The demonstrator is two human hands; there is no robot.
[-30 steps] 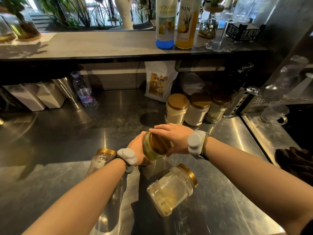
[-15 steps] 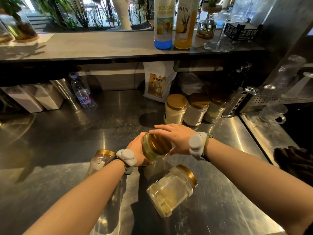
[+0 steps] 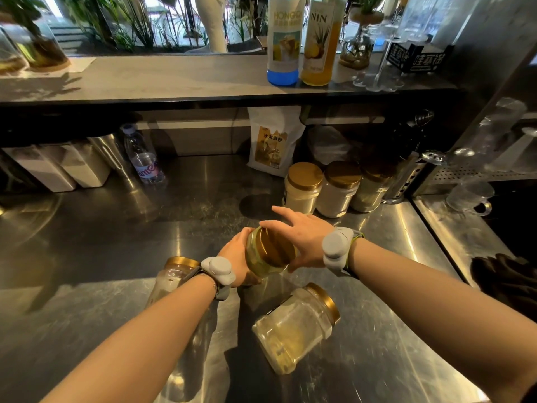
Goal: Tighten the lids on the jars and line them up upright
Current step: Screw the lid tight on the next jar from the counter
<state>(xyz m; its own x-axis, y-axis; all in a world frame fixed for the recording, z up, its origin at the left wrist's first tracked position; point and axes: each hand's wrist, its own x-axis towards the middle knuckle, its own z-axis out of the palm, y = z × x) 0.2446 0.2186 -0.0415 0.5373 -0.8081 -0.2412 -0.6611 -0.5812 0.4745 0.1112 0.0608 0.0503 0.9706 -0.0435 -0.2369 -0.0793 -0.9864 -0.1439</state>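
While left hand (image 3: 236, 256) grips clear jar (image 3: 258, 264), right hand (image 3: 308, 239) clasps lid (image 3: 274, 248).

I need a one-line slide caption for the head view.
Left hand holds a tilted jar while the right hand grips its gold lid; a second jar lies on its side nearby.

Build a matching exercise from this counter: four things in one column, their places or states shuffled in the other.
Things
1. tilted jar
2. nearest jar
3. water bottle
4. yellow bottle

Places or states
A. standing on the upper ledge
B. lying on its side
C. gripped by the left hand and right hand
D. standing at the back left of the counter

Pairs: 1-C, 2-B, 3-D, 4-A
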